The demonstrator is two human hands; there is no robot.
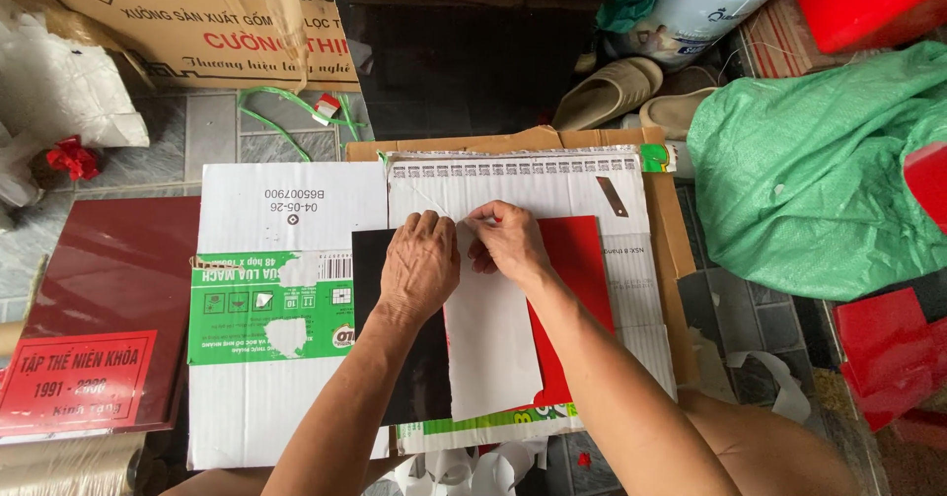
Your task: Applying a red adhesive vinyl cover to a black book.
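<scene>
— Flattened cardboard (276,397) is lying over the tiled floor (212,126) as the work surface, with slippers (612,90) and a green sack (819,171) sitting behind it. What are the hands doing?

— The left hand (418,264) is pressing flat, fingers together, on a black sheet (373,259) where it meets a white backing sheet (490,343). The right hand (509,243) is pinching the white sheet's top edge between fingertips, nearly closed on it.

— And the red sheet (577,269)?

— It's lying under the white one, showing along the right side, all on top of a white calendar pad (513,178).

— How should this be handled?

— I'd judge peeling slowly from the corner is best, keeping the left palm weighing the stack down so nothing is sliding, and pulling low along the surface rather than upward
</scene>
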